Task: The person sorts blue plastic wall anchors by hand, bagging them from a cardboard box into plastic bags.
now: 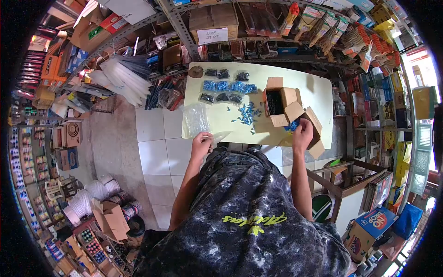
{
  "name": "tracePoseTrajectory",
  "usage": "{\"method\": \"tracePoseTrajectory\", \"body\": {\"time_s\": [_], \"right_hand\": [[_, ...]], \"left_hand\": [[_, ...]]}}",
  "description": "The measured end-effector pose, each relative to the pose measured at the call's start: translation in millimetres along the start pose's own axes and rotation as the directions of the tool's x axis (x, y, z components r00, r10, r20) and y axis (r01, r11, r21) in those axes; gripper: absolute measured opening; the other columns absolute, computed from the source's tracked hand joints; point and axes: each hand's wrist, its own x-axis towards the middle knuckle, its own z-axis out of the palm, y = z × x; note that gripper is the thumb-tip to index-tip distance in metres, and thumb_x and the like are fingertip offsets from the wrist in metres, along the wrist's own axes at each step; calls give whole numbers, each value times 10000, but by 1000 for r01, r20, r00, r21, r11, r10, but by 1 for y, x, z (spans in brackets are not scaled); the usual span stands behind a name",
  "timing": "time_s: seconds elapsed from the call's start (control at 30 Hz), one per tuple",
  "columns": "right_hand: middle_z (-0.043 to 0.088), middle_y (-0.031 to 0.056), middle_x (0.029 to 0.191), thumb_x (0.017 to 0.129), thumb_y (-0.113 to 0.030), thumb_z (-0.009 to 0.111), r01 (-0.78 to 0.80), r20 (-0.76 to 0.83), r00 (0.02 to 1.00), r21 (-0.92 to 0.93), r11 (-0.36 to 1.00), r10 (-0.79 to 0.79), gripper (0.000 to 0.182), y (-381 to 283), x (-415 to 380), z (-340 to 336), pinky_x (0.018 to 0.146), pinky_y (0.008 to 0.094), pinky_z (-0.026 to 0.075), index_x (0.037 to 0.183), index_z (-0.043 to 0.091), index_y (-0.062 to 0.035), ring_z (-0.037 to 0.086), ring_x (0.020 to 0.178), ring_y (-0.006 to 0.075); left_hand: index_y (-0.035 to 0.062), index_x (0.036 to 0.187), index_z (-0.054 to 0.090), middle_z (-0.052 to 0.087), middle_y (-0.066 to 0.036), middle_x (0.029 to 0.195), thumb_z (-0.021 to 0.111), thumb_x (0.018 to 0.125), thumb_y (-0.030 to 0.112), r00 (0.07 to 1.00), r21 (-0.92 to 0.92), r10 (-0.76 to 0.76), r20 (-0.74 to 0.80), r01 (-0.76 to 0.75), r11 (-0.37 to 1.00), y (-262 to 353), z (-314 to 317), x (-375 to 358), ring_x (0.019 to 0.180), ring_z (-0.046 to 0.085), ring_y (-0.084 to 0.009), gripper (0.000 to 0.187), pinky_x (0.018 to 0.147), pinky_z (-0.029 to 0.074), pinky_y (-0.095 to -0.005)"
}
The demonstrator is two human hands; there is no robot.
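Left hand at near table edge, fingers pinched on clear bag; bag lies flat, long axis left-right, free end pointing right. Right hand reaches into near box holding blue pieces; finger spread cannot tell. Loose blue plugs mid-table between hands, filled packets in rows farther.

On your desk, 2 boxes sit right; loose plugs lie left of them, filled bags farther back-left, empty bags at the left edge.
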Motion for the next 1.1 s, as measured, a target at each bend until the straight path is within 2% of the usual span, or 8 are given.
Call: {"method": "tracePoseTrajectory", "body": {"time_s": [0.07, 0.1, 0.17, 0.3, 0.7, 0.93, 1.03, 1.1], "right_hand": [[635, 239, 1044, 856, -154, 629, 162, 105, 985, -320, 933, -135, 312, 34, 5, -6, 866, 448, 492, 1116, 628, 19, 622, 962, 397], [635, 239, 1044, 856, -154, 629, 158, 101, 986, -322, 933, -132, 312, 52, 8, -6, 866, 448, 492, 1116, 628, 19, 622, 962, 397], [594, 314, 1140, 846, -315, 643, -9, 466, 851, -445, 895, 240, 486, 76, 16, -4, 921, 480, 470, 1188, 602, 28, 584, 1062, 448], [631, 324, 1041, 807, -400, 658, 86, 605, 726, -553, 829, 328, 528, 44, 43, -19, 887, 489, 495, 1090, 623, 44, 611, 1011, 453], [647, 309, 958, 744, -233, 639, 160, 637, 705, -572, 805, 313, 328, 55, 51, -3, 856, 475, 517, 885, 697, 57, 636, 985, 416], [656, 276, 968, 734, -266, 665, 161, 692, 646, -536, 828, 322, 325, 61, 53, -14, 871, 453, 512, 931, 712, -11, 641, 969, 413], [667, 254, 938, 762, -293, 680, 55, 666, 678, -467, 882, 311, 321, 66, 51, -25, 818, 458, 516, 950, 711, -34, 640, 930, 427], [687, 219, 820, 828, -306, 674, 24, 594, 771, -385, 923, 228, 318, 76, 51, -30, 709, 424, 516, 936, 702, -8, 676, 790, 360]], "left_hand": [[64, 1055, 579, 588, -29, 801, 551, 883, 13, 1000, 9, 7, 12, -7, 1000, 1, 2, 1, 611, 554, -95, 181, 492, 452, -231], [63, 1054, 579, 588, -31, 800, 552, 883, 13, 1000, -1, 5, 21, -5, 1000, 1, 2, 2, 600, 553, -96, 181, 489, 451, -233], [62, 1054, 578, 588, -32, 798, 552, 883, 12, 999, -8, 3, 35, -3, 1000, 2, 4, 3, 590, 551, -98, 181, 485, 451, -236], [61, 1047, 578, 587, -37, 795, 579, 886, 35, 1000, 0, -5, 26, 5, 1000, 3, 7, 5, 576, 545, -97, 163, 483, 455, -235], [52, 1000, 593, 592, -54, 787, 598, 867, 31, 1000, -28, -2, -3, 2, 1000, 3, 12, 4, 589, 567, -104, 134, 464, 457, -236], [36, 1004, 584, 579, -54, 761, 534, 858, 3, 1000, -51, 8, 6, -8, 999, 9, 16, 5, 569, 550, -105, 158, 459, 449, -243], [39, 1009, 583, 584, -53, 776, 542, 860, 9, 1000, -59, 5, 3, -5, 998, 9, 16, 7, 569, 551, -103, 157, 462, 453, -239], [40, 1010, 584, 587, -52, 788, 552, 864, 17, 1000, -51, 8, 0, -8, 999, 7, 16, 8, 568, 551, -100, 151, 464, 456, -237]]}}
